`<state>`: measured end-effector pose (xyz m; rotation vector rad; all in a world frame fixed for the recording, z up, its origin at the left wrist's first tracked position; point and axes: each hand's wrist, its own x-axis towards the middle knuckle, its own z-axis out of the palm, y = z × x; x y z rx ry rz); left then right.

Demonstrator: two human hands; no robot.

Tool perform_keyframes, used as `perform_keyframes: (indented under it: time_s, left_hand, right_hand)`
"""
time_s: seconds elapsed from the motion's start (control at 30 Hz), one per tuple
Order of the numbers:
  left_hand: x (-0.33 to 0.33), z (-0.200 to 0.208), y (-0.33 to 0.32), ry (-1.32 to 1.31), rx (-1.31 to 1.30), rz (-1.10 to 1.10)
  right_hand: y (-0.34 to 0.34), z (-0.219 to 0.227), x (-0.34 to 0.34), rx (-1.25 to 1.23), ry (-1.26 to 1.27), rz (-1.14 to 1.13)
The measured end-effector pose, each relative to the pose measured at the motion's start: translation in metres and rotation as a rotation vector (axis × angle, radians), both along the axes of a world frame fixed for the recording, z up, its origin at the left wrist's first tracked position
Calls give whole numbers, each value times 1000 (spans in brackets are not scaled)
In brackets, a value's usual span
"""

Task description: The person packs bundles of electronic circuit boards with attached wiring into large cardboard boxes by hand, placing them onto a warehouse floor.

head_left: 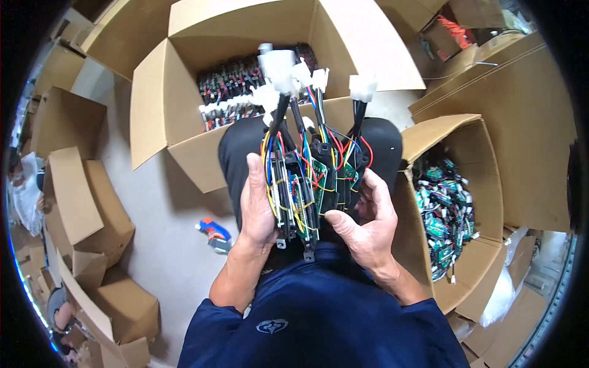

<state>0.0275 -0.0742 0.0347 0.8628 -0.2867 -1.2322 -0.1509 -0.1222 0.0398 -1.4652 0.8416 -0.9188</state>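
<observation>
Both my hands hold a bundle of wired circuit boards upright over my lap. My left hand presses its palm and fingers along the bundle's left side, thumb pointing up. At the right side, my right hand has its thumb near the lower edge and its fingers curled behind the boards, partly hidden. Green board faces, dark frames and thin yellow ties show between the hands. Red, blue, yellow and black wires rise from the boards to white plug connectors at the top.
Ahead, an open cardboard box holds rows of wired boards with white connectors. Another open carton, at my right, contains a loose heap of green boards and wires. A blue and red tool lies on the floor at left, near several cardboard boxes.
</observation>
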Motion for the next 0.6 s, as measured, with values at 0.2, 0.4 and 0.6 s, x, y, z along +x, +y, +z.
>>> perform_keyframes:
  time_s: [0.2,0.4,0.6]
  left_hand:
    - [41,-43,22,-721,186,526]
    - [57,-64,40,-796,349,646]
    - [63,-31,82,-1119,205,-11]
  right_hand:
    - [8,-38,47,64,-85,47]
    - [11,-45,68,21,51,93]
    - [5,-43,68,85,70,92]
